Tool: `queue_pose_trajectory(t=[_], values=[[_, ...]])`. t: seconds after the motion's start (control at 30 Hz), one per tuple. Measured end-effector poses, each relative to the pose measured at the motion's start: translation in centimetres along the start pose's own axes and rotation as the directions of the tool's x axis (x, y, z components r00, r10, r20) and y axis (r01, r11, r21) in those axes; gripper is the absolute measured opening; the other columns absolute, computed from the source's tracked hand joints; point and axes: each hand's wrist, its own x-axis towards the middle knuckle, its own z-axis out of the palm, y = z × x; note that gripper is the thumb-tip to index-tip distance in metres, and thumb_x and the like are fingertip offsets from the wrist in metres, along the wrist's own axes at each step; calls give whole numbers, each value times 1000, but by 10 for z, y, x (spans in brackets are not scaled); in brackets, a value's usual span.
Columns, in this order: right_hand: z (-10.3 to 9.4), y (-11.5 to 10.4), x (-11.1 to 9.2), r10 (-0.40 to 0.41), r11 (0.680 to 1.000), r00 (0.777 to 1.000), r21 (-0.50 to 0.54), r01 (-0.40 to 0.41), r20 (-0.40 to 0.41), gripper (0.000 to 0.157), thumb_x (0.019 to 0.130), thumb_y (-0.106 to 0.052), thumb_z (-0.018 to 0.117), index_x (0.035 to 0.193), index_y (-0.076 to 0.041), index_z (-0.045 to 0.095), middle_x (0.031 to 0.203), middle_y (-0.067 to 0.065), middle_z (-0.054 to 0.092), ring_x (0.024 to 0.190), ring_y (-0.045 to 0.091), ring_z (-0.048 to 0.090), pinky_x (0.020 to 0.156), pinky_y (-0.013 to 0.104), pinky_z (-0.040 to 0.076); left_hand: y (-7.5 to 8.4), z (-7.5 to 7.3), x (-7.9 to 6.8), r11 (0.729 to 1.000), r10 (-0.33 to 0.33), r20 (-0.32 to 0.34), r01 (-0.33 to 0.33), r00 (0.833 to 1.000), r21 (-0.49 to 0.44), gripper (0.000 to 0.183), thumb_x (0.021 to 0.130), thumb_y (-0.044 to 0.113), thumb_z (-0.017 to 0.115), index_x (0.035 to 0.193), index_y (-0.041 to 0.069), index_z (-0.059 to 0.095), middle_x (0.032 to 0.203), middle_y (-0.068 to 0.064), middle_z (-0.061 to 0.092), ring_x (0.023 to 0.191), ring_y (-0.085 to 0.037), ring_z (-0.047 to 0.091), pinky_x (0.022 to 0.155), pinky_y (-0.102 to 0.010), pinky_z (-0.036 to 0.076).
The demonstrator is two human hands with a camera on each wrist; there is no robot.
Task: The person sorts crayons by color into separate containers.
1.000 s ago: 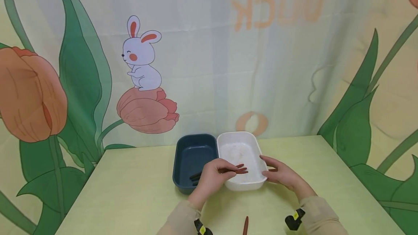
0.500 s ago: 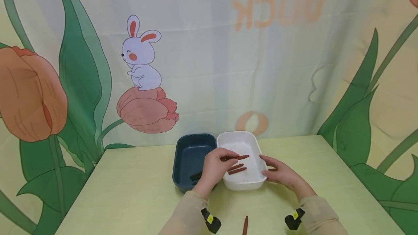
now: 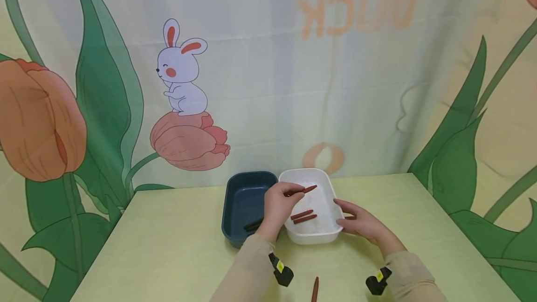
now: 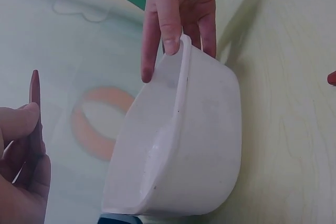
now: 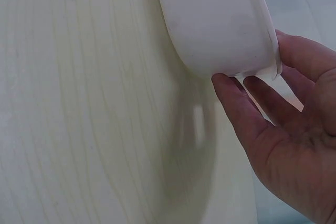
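Note:
My left hand pinches a reddish-brown crayon between thumb and fingers, over the upper left part of the white plastic tub. In the left wrist view, the tapered end of this crayon points up out of the fingers. Two similar crayons lie side by side on the tub's floor. My right hand grips the tub's right side at the rim. The right wrist view has the fingers against the underside of that wall.
A dark blue tub stands against the white one's left side, with black sticks inside, partly behind my left forearm. Another reddish-brown crayon lies on the table near me. A printed curtain hangs behind the table.
My left hand has moved up and away over the white tub with one crayon, leaving two crayons lying on its floor. My right hand has stayed on the rim.

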Motion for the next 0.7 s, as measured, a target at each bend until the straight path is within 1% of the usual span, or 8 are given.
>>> queue_pose_trajectory(t=[0.13, 0.27, 0.37, 0.43, 0.53, 0.7], values=[[0, 0, 0, 1, 1000, 1000, -3, -1, 0, 67, 97, -6, 62, 154, 3, 27, 150, 34, 31, 121, 40, 54, 93, 43, 53, -6, 5, 5, 1000, -28, -38, 28, 999, 7, 9, 82, 8, 80, 91, 10, 81, 84, 2, 71, 78, -12, 64, 70, -27, 53], [0, 0, 1, 9, 1000, 1000, -5, -9, -4, 67, 97, -6, 62, 154, 2, 27, 150, 34, 31, 121, 39, 54, 93, 44, 53, -12, 9, 8, 998, -54, -67, 55, 996, 17, 10, 82, 7, 81, 91, 10, 81, 84, 1, 71, 78, -12, 64, 70, -27, 53], [0, 1, 1, 10, 1000, 1000, -10, -11, -9, 67, 97, -6, 62, 154, 3, 27, 150, 34, 31, 120, 38, 55, 92, 43, 53, -17, 11, 9, 997, -72, -88, 74, 994, 19, 10, 82, 6, 80, 91, 8, 80, 84, 0, 71, 79, -14, 65, 71, -28, 54], [0, 1, 1, 9, 1000, 1000, -8, -9, -10, 67, 97, -6, 62, 153, 3, 27, 150, 34, 31, 120, 39, 55, 92, 43, 53, -20, 12, 9, 996, -76, -104, 79, 992, 29, 9, 82, 6, 80, 91, 8, 80, 85, -1, 70, 80, -15, 65, 72, -29, 55], [0, 0, 0, 4, 1000, 1000, -5, -4, -8, 67, 97, -5, 61, 153, 4, 26, 149, 35, 31, 121, 41, 54, 92, 43, 53, -24, 14, 8, 994, -100, -121, 105, 988, 36, 9, 82, 7, 80, 90, 9, 80, 85, 1, 70, 81, -15, 65, 73, -30, 55], [1, 0, 0, -2, 1000, 1000, -4, 2, 0, 67, 97, -6, 61, 153, 4, 26, 149, 36, 31, 121, 42, 54, 92, 43, 53, -28, 18, 9, 991, -131, -138, 134, 982, 19, 9, 81, 7, 81, 90, 10, 81, 85, 2, 71, 81, -14, 65, 72, -31, 55]])
